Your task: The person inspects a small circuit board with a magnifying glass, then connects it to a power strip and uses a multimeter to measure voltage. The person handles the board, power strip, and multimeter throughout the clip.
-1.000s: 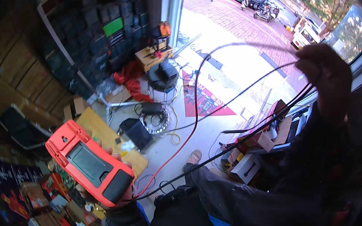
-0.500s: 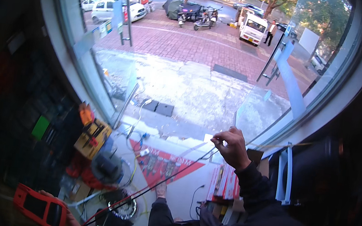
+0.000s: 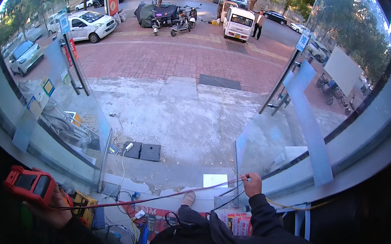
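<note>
At the lower left, my left hand [image 3: 56, 210] is wrapped round a red handheld meter [image 3: 43, 190] with a dark face. A dark red cable [image 3: 147, 202] runs from the meter across to the right, stretched nearly straight. My right hand [image 3: 253, 185] is closed in a pinch at the cable's far end, above the doorway floor. Its fingertips hide what tip they hold. A black cable [image 3: 231, 199] hangs down from beside that hand toward my dark jacket. My shoe [image 3: 189, 198] stands at the door sill.
Glass doors [image 3: 270, 145] stand open on both sides. White paper [image 3: 215, 180] and dark mats [image 3: 141, 151] lie by the step. Boxes, a power strip [image 3: 139, 215] and loose cords crowd the floor near me. Outside, a person [image 3: 258, 24] stands by a white van [image 3: 239, 25].
My view has tilted up and moved toward the doorway. The meter has risen and turned in my left hand. The foot is now at the sill, and my right hand appears lower in view.
</note>
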`<control>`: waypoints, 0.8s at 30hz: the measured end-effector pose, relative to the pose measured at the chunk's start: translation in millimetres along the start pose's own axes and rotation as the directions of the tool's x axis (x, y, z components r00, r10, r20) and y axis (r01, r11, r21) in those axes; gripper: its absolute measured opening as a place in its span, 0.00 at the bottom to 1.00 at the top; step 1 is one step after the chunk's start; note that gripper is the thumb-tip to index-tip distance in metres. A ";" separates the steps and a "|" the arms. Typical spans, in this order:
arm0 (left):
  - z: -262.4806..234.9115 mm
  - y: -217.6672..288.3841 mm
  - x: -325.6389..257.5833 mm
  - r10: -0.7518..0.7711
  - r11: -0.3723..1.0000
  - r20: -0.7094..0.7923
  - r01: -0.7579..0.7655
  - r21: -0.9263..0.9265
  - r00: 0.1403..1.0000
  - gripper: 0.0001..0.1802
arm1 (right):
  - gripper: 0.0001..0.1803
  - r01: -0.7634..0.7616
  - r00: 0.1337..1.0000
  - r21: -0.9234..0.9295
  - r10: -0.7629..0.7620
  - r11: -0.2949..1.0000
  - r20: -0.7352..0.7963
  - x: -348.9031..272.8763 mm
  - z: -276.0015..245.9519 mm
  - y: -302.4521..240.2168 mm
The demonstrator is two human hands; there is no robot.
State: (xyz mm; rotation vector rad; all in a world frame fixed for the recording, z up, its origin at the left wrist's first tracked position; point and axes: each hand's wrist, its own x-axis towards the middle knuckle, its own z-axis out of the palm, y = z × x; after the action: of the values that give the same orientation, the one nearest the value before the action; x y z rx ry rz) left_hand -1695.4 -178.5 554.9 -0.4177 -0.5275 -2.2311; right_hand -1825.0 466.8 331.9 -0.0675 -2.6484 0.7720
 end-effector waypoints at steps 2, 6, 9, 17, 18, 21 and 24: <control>6.2 -43.5 33.8 -0.066 0.997 0.133 0.071 -0.032 0.989 0.45 | 0.16 -0.163 0.986 -0.002 0.162 0.987 0.048 24.6 38.5 32.6; 20.9 -139.6 99.4 0.145 0.967 -0.181 -0.100 0.234 0.973 0.47 | 0.19 -0.262 0.962 -0.056 0.265 0.963 0.062 79.4 97.1 84.5; 14.5 -213.6 152.3 0.174 0.958 -0.250 -0.105 0.265 0.953 0.49 | 0.21 -0.325 0.945 -0.104 0.327 0.940 0.007 128.7 127.2 114.8; -127.4 -422.6 256.8 0.027 0.971 -0.174 0.016 0.240 0.984 0.44 | 0.33 -0.659 0.660 0.322 0.728 0.680 -0.185 262.2 234.0 206.4; -152.5 -450.7 269.5 -0.069 0.972 -0.210 0.113 0.206 0.975 0.42 | 0.36 -0.679 0.566 0.488 0.814 0.549 -0.129 280.8 257.8 215.3; -233.3 -541.0 269.1 -0.357 0.928 -0.130 0.367 0.069 0.925 0.39 | 0.41 -0.733 0.106 0.680 0.992 0.031 0.069 339.4 325.5 245.5; -279.9 -621.0 281.2 -0.437 0.887 -0.325 0.461 -0.004 0.839 0.35 | 0.41 -0.767 0.159 0.635 0.986 0.089 0.055 421.6 394.2 254.0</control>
State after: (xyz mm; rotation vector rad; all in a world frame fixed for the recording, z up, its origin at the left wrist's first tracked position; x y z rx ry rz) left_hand -2382.6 -119.4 295.4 0.1301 -0.5764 -2.6507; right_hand -2377.0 544.8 37.1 -1.7176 -1.5468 1.6158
